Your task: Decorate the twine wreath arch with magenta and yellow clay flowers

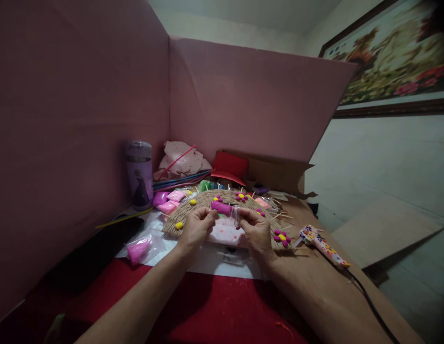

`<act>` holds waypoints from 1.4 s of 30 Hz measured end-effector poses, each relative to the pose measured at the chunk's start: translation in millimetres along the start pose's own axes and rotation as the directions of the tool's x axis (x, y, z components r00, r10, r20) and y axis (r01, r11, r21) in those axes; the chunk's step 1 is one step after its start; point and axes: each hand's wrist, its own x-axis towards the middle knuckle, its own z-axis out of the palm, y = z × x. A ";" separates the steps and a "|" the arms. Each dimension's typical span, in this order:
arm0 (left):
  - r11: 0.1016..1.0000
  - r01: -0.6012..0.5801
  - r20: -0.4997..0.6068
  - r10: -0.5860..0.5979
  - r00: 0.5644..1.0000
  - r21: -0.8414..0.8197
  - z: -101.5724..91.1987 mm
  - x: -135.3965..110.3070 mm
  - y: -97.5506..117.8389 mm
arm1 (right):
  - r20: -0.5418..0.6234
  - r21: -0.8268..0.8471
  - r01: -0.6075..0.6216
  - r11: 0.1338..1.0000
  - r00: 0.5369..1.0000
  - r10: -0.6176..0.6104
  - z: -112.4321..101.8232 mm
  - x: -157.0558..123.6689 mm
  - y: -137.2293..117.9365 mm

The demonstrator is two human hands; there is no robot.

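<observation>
- Purple lump (221,207), looks like soft clay: my clock centre, 12 pointing away from the wearer. It's between both hands, in front of the middle of the twine arch (174,216). Can't tell if it touches the arch.
- Left hand (197,226), 8 o'clock: thumb and finger narrowed in a pinch at the lump's near-left end.
- Right hand (255,231), 4 o'clock: fingers narrowed on clear film (237,217) at the lump's right end. From my feed, can't tell if they grip any clay too.
- Arch: purple-petalled flower (241,196) at 2, larger flower (282,238) at 4. Yellow dab (193,202) at 9, second yellow dab (179,225) at 8, both without petals.
- Farther out: glue gun (324,246) at 4, apart from the hands; bagged pink lump (138,249) at 8; tumbler (139,174) at 10.
- Step, my read: two-handed work on the lump and its wrap.
- Next move calls, I'd judge, for a steady left pinch, a light right pull on the film, and clearance from the arch's sticks (229,187).
</observation>
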 end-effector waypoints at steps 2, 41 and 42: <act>0.988 -0.094 -0.122 0.109 0.987 0.122 -0.5 0.1 1.0 | -0.007 -0.044 0.029 0.999 1.000 -0.030 -0.7 0.6 1.7; 0.372 -0.298 0.150 0.378 0.914 0.879 13.3 -23.6 -3.2 | 0.541 -0.595 0.788 0.160 0.540 -0.644 -1.3 -18.9 -21.5; 0.385 -0.283 0.130 0.377 0.917 0.879 12.9 -22.8 -2.9 | 0.543 -0.592 0.793 0.146 0.525 -0.655 -2.0 -18.5 -20.9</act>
